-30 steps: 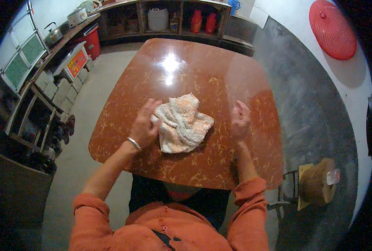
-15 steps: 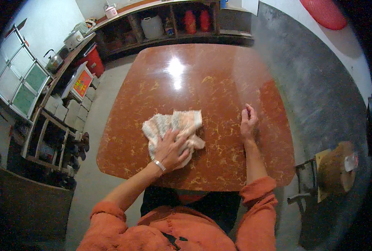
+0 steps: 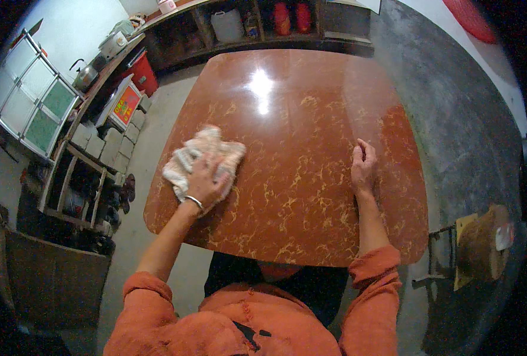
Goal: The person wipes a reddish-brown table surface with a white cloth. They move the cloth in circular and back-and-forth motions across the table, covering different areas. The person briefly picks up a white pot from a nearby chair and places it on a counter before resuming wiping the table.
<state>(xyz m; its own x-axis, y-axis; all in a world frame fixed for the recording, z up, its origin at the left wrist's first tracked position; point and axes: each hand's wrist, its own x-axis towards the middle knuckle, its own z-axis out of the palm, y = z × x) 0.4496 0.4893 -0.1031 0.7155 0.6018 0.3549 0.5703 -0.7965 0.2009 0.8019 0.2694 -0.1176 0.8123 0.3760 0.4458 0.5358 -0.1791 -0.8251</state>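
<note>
A pale towel (image 3: 187,155) with peach and grey stripes lies bunched on the left part of a reddish-brown, marbled tabletop (image 3: 299,178). My left hand (image 3: 207,181) is over the towel, palm down, holding it against the surface; slight blur softens its fingers. A silver bracelet (image 3: 194,202) circles that wrist. Toward the table's right side, my right hand (image 3: 364,166) rests on its edge with the fingers loosely bent. A gap shows between its thumb and fingers, and nothing is in it.
On the left runs a low shelf with a kettle (image 3: 85,76), a rice cooker (image 3: 112,45) and a red bin (image 3: 142,72). Back shelves hold a white jug (image 3: 226,26) and red flasks (image 3: 282,19). A round wooden stool (image 3: 483,243) stands near the right corner.
My left hand has swept the towel left and slightly away from me, bunching it differently. My right hand stays at about the same place on the table. The whole view has shifted a little.
</note>
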